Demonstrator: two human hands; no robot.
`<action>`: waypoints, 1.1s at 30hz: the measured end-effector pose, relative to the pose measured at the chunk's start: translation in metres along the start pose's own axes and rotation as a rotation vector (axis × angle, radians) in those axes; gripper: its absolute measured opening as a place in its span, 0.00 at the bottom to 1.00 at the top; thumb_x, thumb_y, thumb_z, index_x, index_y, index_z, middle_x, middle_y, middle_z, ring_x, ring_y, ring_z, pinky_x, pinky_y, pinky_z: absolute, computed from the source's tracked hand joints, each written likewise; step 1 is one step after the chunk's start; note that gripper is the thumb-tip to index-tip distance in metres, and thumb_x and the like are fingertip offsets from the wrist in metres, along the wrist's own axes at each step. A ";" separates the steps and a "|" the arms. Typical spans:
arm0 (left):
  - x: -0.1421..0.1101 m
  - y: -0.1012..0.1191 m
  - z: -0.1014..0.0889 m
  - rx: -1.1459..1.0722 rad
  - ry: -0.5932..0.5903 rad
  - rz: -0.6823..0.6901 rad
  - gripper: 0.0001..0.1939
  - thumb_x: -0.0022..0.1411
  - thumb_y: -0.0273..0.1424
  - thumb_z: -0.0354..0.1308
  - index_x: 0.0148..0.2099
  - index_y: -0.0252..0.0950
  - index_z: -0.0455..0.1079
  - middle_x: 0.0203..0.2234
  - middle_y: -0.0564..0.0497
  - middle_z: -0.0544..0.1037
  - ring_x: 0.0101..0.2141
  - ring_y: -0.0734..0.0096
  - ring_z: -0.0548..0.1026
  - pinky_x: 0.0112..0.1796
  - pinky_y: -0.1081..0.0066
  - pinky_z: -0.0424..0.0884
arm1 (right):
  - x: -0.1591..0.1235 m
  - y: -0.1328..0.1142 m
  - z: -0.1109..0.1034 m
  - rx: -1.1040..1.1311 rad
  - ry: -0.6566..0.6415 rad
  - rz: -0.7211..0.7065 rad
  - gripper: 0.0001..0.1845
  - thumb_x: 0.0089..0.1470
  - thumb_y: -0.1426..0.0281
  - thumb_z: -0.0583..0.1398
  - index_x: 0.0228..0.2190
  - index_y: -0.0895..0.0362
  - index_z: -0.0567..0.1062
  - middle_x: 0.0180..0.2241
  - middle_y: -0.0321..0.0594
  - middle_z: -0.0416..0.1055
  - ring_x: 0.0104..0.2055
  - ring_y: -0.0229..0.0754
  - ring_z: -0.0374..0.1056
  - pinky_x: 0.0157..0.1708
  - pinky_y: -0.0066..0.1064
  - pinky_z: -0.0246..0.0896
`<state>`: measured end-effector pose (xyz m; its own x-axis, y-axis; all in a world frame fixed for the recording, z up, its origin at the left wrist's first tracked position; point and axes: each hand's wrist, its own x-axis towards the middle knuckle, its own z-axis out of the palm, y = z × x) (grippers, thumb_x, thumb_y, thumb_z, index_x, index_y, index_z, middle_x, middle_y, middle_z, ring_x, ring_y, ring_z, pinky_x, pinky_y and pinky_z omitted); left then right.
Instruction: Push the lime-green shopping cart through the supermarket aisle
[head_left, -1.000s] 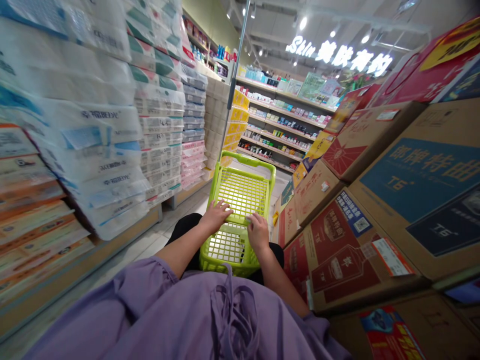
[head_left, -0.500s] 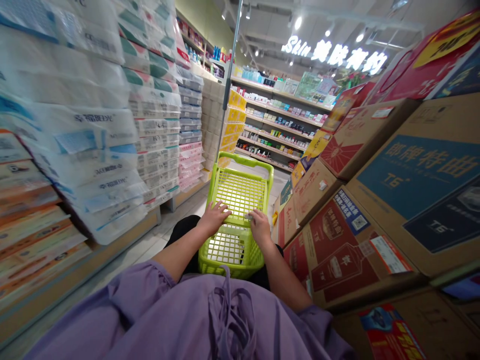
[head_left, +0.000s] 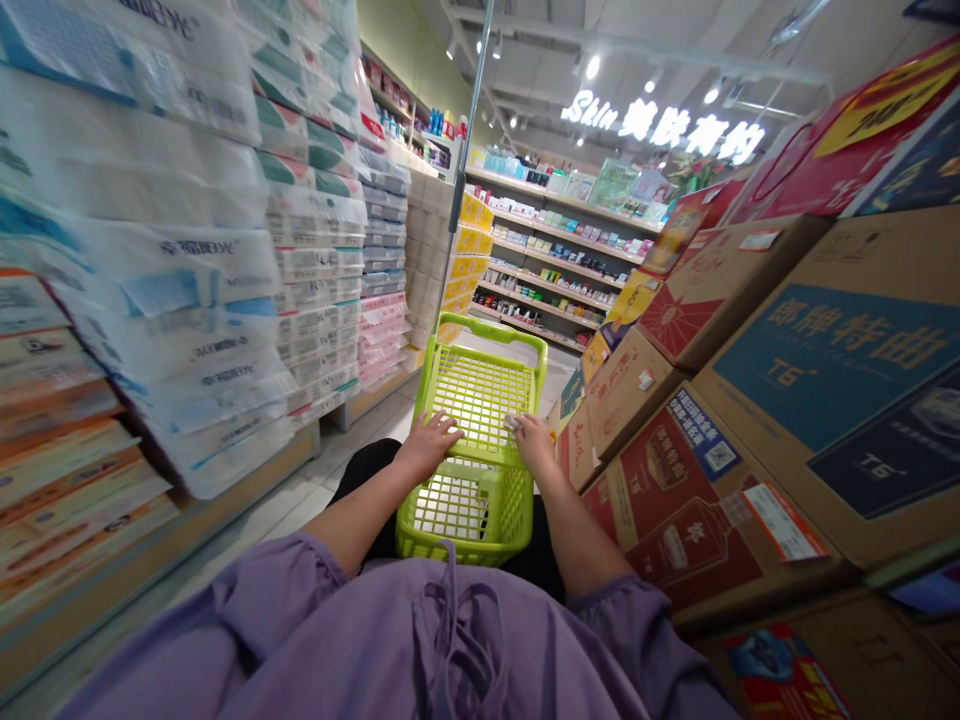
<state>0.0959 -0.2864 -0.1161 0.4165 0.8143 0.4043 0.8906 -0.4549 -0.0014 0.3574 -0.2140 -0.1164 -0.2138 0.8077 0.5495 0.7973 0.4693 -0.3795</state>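
Observation:
A bright green plastic shopping basket (head_left: 480, 400) with grid walls stands between my black-clad legs, its far handle loop tilted forward. My left hand (head_left: 430, 446) lies palm down on its left part, fingers stretched and slightly spread over the grid. On the opposite side, my right hand (head_left: 534, 440) is over the right rim, fingers bent together. At its fingertips shows a small whitish thing (head_left: 513, 421), too small to name. The inside of the basket shows only grid and pale floor beneath.
On the left, wrapped tissue packs (head_left: 217, 290) are stacked high on a low platform. Cardboard cartons (head_left: 840, 370) rise close on the right. A thin metal pole (head_left: 466, 140) stands ahead, with product shelves (head_left: 555, 240) under a lit sign. Pale floor tiles (head_left: 300, 500) run along the left.
My right hand has shifted a little right and up along the basket, and the whitish thing shows more clearly. My left hand stays on the basket. The view has tilted slightly.

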 end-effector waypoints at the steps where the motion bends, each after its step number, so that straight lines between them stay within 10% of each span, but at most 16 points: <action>1: 0.000 0.000 0.000 -0.007 0.006 0.002 0.26 0.55 0.24 0.62 0.56 0.45 0.67 0.57 0.46 0.68 0.61 0.49 0.57 0.58 0.43 0.52 | -0.012 -0.003 -0.001 -0.009 0.009 0.008 0.19 0.53 0.76 0.53 0.42 0.53 0.78 0.44 0.43 0.73 0.47 0.44 0.68 0.51 0.37 0.62; 7: -0.001 0.002 -0.001 -0.034 0.005 0.005 0.26 0.56 0.24 0.62 0.56 0.45 0.67 0.57 0.45 0.69 0.61 0.49 0.58 0.58 0.42 0.53 | -0.068 -0.020 -0.008 -0.028 0.097 -0.029 0.20 0.57 0.74 0.51 0.47 0.52 0.76 0.48 0.45 0.72 0.51 0.46 0.65 0.52 0.39 0.61; 17: 0.000 0.003 -0.004 -0.022 0.005 -0.002 0.24 0.56 0.25 0.62 0.56 0.43 0.67 0.56 0.45 0.69 0.61 0.48 0.58 0.58 0.42 0.54 | -0.026 -0.040 -0.005 0.168 0.043 0.020 0.18 0.49 0.78 0.52 0.37 0.55 0.79 0.39 0.43 0.74 0.45 0.43 0.68 0.51 0.38 0.63; 22: -0.001 0.003 -0.003 -0.012 0.002 0.000 0.24 0.56 0.26 0.62 0.55 0.43 0.67 0.56 0.46 0.69 0.61 0.47 0.58 0.58 0.42 0.54 | -0.032 -0.042 -0.004 0.175 -0.096 -0.162 0.25 0.45 0.81 0.53 0.43 0.54 0.77 0.48 0.43 0.71 0.53 0.44 0.65 0.56 0.39 0.59; 33: 0.002 -0.006 0.002 -0.037 -0.002 -0.003 0.24 0.56 0.26 0.62 0.55 0.45 0.68 0.56 0.46 0.69 0.61 0.49 0.58 0.58 0.42 0.52 | -0.050 -0.040 -0.003 0.035 -0.013 -0.063 0.24 0.48 0.82 0.51 0.43 0.55 0.77 0.51 0.46 0.69 0.56 0.46 0.63 0.58 0.42 0.58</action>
<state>0.0923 -0.2813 -0.1170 0.4143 0.8164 0.4023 0.8844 -0.4655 0.0338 0.3380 -0.2740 -0.1265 -0.2707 0.7803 0.5638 0.7618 0.5317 -0.3701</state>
